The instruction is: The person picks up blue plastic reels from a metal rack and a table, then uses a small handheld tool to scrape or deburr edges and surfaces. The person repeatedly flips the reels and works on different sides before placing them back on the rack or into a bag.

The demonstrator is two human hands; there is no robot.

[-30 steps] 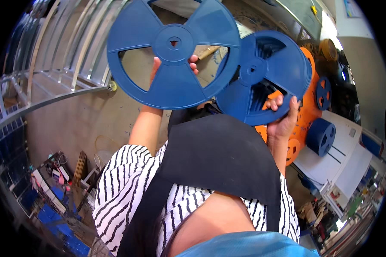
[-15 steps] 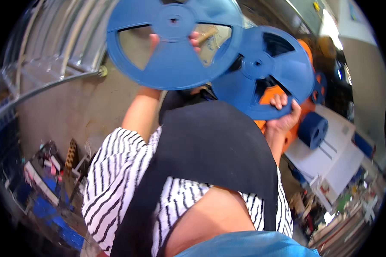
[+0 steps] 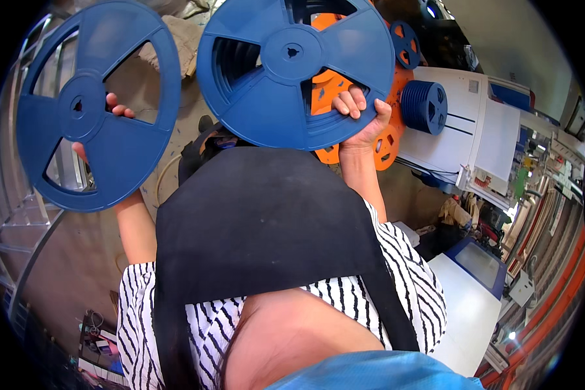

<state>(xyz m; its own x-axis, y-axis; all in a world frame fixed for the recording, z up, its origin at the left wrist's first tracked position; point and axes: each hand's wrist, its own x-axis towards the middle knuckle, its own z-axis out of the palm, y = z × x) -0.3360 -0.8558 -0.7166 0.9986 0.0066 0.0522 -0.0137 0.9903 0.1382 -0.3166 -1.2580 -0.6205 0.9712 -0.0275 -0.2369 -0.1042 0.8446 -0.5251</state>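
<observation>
Blue spoked reel (image 3: 88, 96) is raised at the person's front left; the left hand (image 3: 119, 107) clamps it from behind, fingers and thumb showing through separate openings. To its right, the right hand (image 3: 367, 132) clamps the rim of a blue reel stack (image 3: 305, 55). Orange reels (image 3: 387, 146) stand behind the stack. Smaller blue spool (image 3: 424, 107): near the white tabletop's (image 3: 461, 97) left edge.

**Bright centre, black rim**

I am seeing a sharp, well-lit middle, soft sheen glossing the right-hand blue reel (image 3: 292, 69). A pinpoint of glare (image 3: 512, 335) is burning at lower right, orange bars (image 3: 567, 296) are bowing nearby, and the lower left is looking dim.
</observation>
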